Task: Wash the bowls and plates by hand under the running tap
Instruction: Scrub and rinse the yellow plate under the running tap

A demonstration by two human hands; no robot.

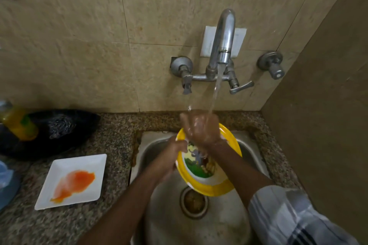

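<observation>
A yellow-rimmed plate (211, 187) with a cartoon picture in its middle is tilted over the steel sink (157, 149). My left hand (171, 157) grips its left rim. My right hand (201, 127) is raised above the plate's far edge with fingers spread, and the water stream (216, 91) from the wall tap (223, 40) runs over it. A white square plate (59, 185) smeared with orange sauce lies on the counter to the left of the sink.
A black bag (59, 129) and a yellow bottle (20, 123) sit at the back left of the speckled stone counter (119, 135). The sink drain (194, 202) holds food scraps. A brown wall (328, 105) closes the right side.
</observation>
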